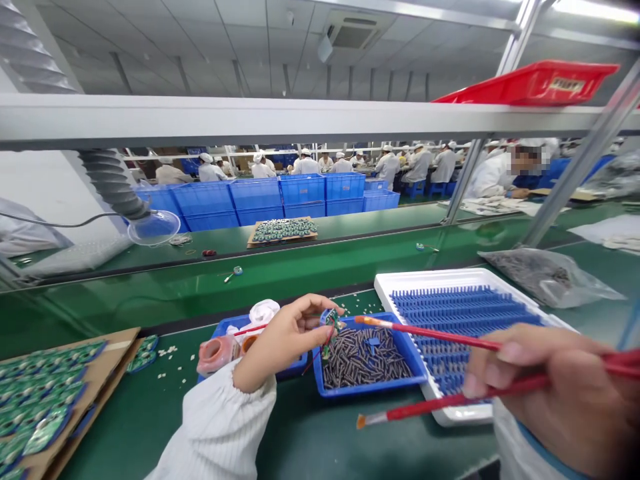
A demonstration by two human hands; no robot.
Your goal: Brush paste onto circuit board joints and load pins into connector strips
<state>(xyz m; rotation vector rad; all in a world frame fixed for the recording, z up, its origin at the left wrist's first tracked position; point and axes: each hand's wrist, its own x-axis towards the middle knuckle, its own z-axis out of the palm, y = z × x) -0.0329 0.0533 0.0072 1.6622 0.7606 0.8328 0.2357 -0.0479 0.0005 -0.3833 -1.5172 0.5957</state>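
A left hand (287, 340) pinches a small green circuit board (331, 321) trailing red wire above a blue plastic tray (374, 392) of dark metal cylinders (363, 360), as a right hand (565, 393) grips two red-handled brushes (425, 337) over a white plastic tray (400, 279) of blue comb-like racks (465, 320), beside a clear plastic bag (545, 277) of dark parts.

Assembly hall (300, 163) past your white shelf rail (250, 120)
A white panelled ceiling (200, 53) and strip light (595, 8) overhang stacked blue plastic crates (255, 197) beyond your green workbench (280, 250).
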